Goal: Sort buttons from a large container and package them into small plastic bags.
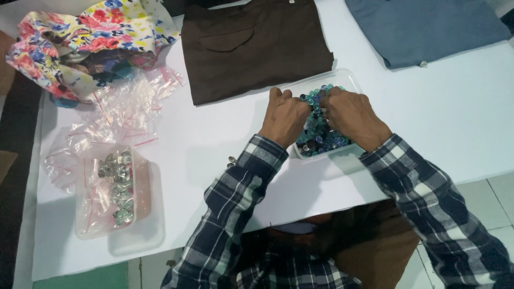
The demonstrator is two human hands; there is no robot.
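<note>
**Two hands sorting through a tray of blue and green beads**

A white worktop (214, 139) was seen from above, from a camera worn on the head. Near its middle, a shallow clear plastic tray (348, 80) was set at a slant, filled with small glassy beads (321, 134) in blue, green and purple.

Both hands were held inside the tray, close together. The left hand (285, 115) was placed on the tray's left side, its fingers (300, 101) curled down into the beads. The right hand (350, 115) was placed just beside it, its fingers (329, 99) also bent down among the beads. The fingertips of both hands were nearly touching. Whether any bead was pinched could not be told, as the fingertips were hidden. Both arms were covered by sleeves (235, 192) of dark blue and white plaid.

Just behind the tray, a folded brown garment (251, 48) with a pocket was laid flat. A folded blue-grey garment (428, 27) was laid at the far right. At the far left, a bundle of bright flowered cloth (91, 37) was heaped. In front of it, a pile of small clear plastic bags (128, 107) with red strips was spread. Nearer the front left edge, a second clear tray (150, 214) was placed, holding bags of silver-coloured metal pieces (118, 182). One small metal piece (232, 159) was left on the worktop beside the left sleeve.
</note>
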